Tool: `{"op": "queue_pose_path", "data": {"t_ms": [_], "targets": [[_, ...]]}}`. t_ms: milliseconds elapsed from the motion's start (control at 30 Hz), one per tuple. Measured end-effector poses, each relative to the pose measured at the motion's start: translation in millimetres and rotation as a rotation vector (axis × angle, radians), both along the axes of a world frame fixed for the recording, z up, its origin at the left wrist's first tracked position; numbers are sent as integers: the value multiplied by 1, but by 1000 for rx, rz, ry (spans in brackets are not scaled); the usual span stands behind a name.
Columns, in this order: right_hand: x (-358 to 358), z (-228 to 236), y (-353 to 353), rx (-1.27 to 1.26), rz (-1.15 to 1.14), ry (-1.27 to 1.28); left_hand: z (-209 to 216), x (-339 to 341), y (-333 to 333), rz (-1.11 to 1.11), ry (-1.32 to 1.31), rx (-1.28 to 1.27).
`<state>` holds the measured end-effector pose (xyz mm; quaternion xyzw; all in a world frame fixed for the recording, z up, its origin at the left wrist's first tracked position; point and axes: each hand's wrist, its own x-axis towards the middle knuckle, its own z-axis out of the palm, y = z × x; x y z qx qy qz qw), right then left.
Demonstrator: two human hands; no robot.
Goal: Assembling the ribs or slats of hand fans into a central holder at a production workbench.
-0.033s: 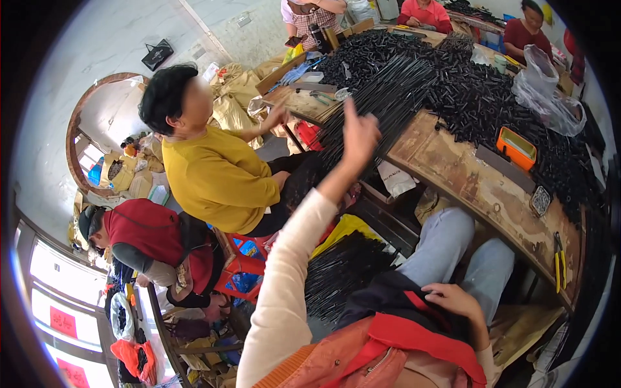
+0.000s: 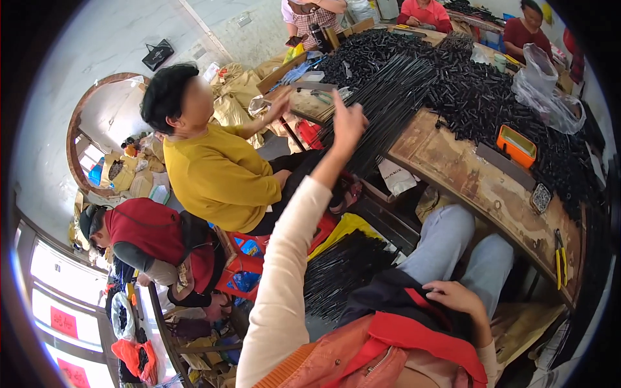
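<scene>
1. Evidently the left hand points, index finger stretched out, the others loosely bent, gripping nothing visible.
2. Meanwhile the right hand rests, fingers relaxed and slightly apart, on dark cloth.
3. Long black rods lie on the table, at two o'clock from the left hand.
4. Yellow-handled pliers sit at two o'clock from the right hand.

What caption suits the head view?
Left hand pointing before long thin black rods; right hand resting on black cloth.
</scene>
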<state>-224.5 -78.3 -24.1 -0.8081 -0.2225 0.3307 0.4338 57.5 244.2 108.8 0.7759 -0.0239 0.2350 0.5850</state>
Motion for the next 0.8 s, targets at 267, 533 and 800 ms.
{"op": "queue_pose_path", "data": {"t_ms": [267,533,800], "targets": [[26,7,10,-53,121,16,-96,-137,-86,-362,-527,497],[74,-16,-30,37,93,524,-207,-233,-100,-257,344,392],[190,-143,-70,9,-263,328,-205,-246,-100,-10,365,460]]}}
